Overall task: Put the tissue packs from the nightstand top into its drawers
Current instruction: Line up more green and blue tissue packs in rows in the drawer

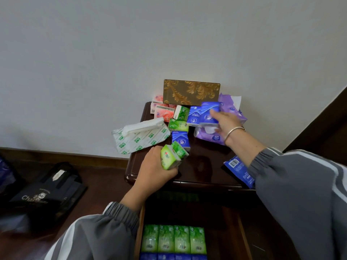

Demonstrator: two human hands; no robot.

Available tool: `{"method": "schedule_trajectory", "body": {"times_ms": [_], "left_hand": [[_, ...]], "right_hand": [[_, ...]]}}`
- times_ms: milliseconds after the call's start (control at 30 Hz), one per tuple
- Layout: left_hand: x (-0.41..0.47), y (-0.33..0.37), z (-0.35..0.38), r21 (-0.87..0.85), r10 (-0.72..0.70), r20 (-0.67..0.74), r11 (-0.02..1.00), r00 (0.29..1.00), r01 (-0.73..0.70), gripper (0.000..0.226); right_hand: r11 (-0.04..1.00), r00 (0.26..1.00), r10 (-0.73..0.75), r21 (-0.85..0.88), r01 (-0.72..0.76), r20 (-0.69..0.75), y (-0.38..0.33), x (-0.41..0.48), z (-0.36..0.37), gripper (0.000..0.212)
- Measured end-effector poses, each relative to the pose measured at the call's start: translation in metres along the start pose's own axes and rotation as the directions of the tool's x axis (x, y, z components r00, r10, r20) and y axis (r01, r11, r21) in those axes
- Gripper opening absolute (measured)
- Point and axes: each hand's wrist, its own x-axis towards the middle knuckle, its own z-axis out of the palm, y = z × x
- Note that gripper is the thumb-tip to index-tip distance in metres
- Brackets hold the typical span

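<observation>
Open drawer (221,231): right half free, seemingly unobstructed.

Your green tissue packs (173,156) sit gripped at the nightstand top's (202,166) front-left, blue packs (203,113) near its back. Pink packs (163,112) lie back-left. The open drawer (225,231) holds upright green packs (173,239) in a row.

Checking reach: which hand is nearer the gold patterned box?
Right. The right hand grips a blue pack just below the gold patterned box; the left hand holds green packs at the nightstand's front edge.
</observation>
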Motion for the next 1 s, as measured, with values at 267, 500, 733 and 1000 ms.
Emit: {"method": "schedule_trajectory", "body": {"times_ms": [267,500,733,1000], "left_hand": [[-0.004,0.009,-0.008,-0.241,-0.104,-0.083,0.967,0.991,0.081,0.04],[-0.003,0.008,-0.008,-0.261,-0.073,-0.071,0.964,0.995,0.052,0.042],[-0.004,0.011,-0.008,-0.205,-0.11,-0.065,0.974,0.992,0.095,0.028],[-0.001,0.012,-0.006,-0.14,-0.09,-0.061,0.987,0.994,0.08,0.03]], "right_hand": [[0.924,0.973,0.176,-0.367,-0.111,0.149,0.027,-0.04,0.046,0.038],[0.842,0.961,0.238,-0.523,-0.132,0.142,0.02,-0.046,0.066,0.051],[0.856,0.866,0.461,-0.354,-0.376,0.195,0.017,-0.048,0.06,0.019],[0.879,0.902,0.381,-0.384,-0.283,0.206,0.021,-0.045,0.061,0.02]]}}
